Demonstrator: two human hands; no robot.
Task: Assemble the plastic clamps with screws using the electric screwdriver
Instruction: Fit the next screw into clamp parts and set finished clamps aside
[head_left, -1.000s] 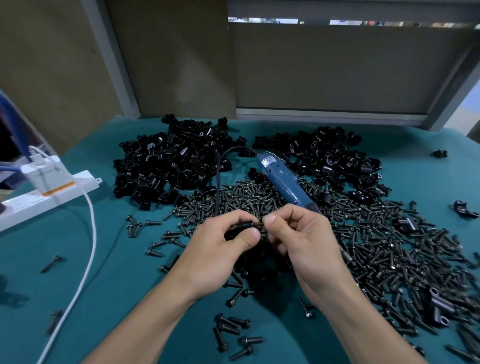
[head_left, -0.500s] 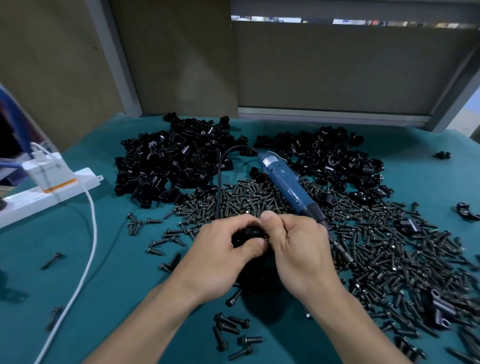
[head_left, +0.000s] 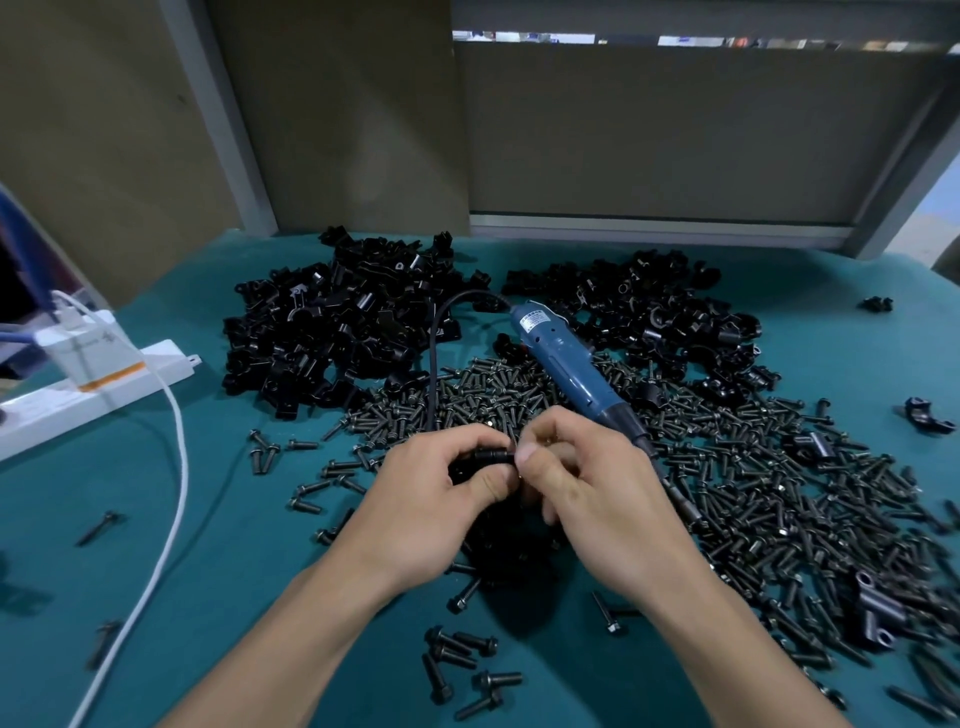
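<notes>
Both hands meet above the near edge of the screw pile, over the teal tabletop (head_left: 234, 561). The left hand (head_left: 441, 501) grips a black plastic clamp (head_left: 488, 457) between its thumb and curled fingers. The right hand (head_left: 597, 499) pinches the right end of the same clamp, its thumb tip pressed against it. Whether a screw sits between those fingertips is too small to tell.

The blue electric screwdriver (head_left: 566, 364) lies untouched just behind the right hand. It rests slantwise on the loose screws (head_left: 753, 493), its bit end pointing toward the right, and its black cord (head_left: 434, 364) curves back and down past the left hand. Two heaps of black clamps sit behind it, a larger left heap (head_left: 332, 338) and a right heap (head_left: 654, 317).

More stray screws (head_left: 467, 670) lie between the forearms. At the left edge a white power strip (head_left: 104, 395) carries a plug, and a white cable (head_left: 174, 467) trails from it toward the near edge.
</notes>
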